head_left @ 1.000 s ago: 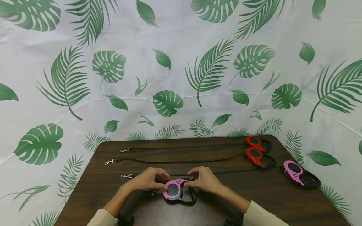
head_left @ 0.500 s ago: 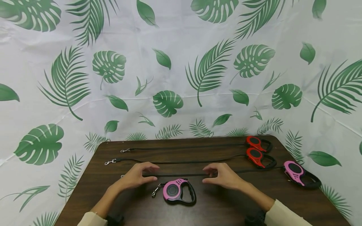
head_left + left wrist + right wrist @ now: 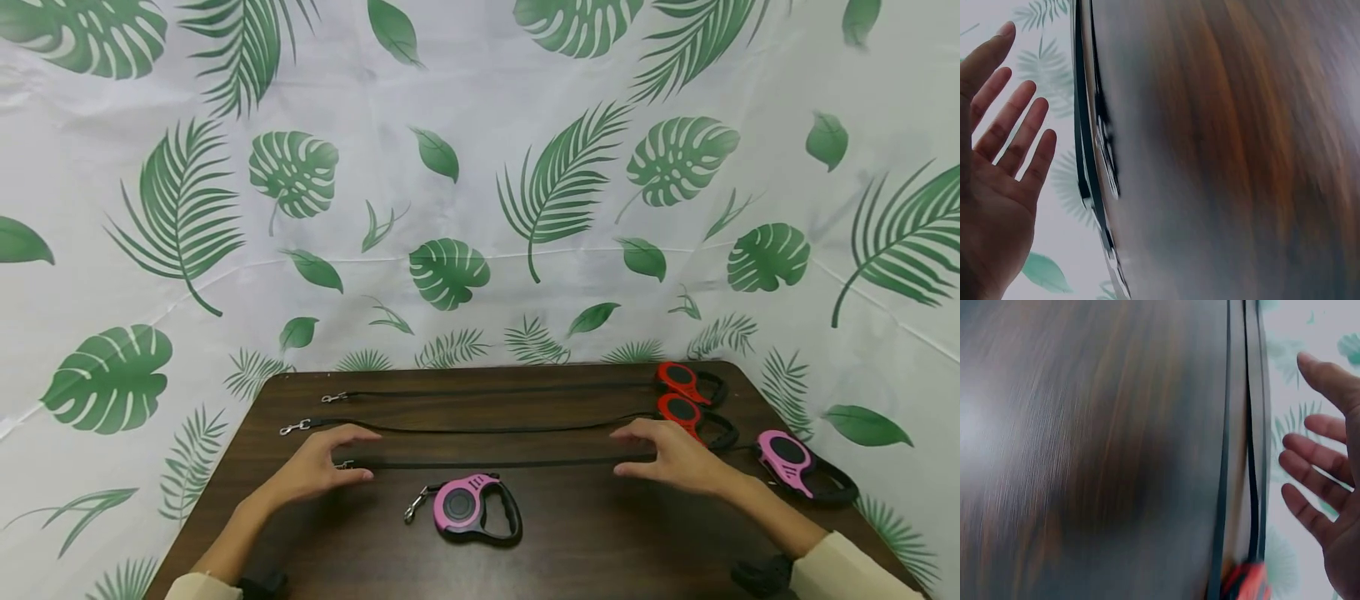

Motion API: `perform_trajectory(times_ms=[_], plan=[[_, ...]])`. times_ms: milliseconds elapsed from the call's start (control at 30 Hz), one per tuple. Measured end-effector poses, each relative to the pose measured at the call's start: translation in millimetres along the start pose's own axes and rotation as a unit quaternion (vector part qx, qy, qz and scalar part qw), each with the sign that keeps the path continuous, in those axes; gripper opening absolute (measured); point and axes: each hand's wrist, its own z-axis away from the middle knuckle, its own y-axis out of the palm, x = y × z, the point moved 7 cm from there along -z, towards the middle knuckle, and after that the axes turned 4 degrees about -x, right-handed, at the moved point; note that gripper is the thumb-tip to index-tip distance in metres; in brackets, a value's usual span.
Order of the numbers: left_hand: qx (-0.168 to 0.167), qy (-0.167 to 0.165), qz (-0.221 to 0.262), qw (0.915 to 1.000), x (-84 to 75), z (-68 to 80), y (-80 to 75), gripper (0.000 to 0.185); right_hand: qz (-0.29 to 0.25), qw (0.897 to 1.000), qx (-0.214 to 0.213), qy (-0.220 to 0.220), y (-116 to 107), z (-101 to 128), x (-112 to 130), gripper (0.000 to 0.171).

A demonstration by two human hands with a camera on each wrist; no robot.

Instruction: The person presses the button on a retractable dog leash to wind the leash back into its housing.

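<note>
A pink and black retractable dog leash (image 3: 459, 505) lies on the dark wooden table, its metal clip (image 3: 415, 507) close beside the casing on the left. My left hand (image 3: 318, 465) hovers to its left, fingers apart and holding nothing; it partly covers the clip of the stretched-out leash behind. Over on the right, my right hand (image 3: 667, 457) is held over the table with nothing in it, overlapping the lower red leash in the head view. Both wrist views show the left palm (image 3: 1000, 206) and right palm (image 3: 1341, 531) bare, with fingers spread.
Two red leashes (image 3: 678, 377) and another pink leash (image 3: 785, 454) sit along the table's right side. Their black straps (image 3: 487, 431) run leftward in rows, ending in metal clips (image 3: 295, 427). A leaf-print cloth (image 3: 450, 183) hangs behind the table.
Both hands have let go of the front pink leash and moved apart, left hand leftward and right hand rightward. That leash stays in place on the table.
</note>
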Motion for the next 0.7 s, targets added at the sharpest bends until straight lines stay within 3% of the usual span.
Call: perform_trajectory(times_ms=[500,700], plan=[[-0.020,-0.021,-0.052,0.9983,21.9,21.4,-22.6,0.055,0.086,0.995,-0.024,-0.042,-67.0,49.4,-36.5,0.046],[-0.027,-0.017,-0.067,0.9972,26.9,27.0,-28.8,0.056,0.113,0.993,-0.034,-0.029,-87.6,69.9,-56.6,0.048]])
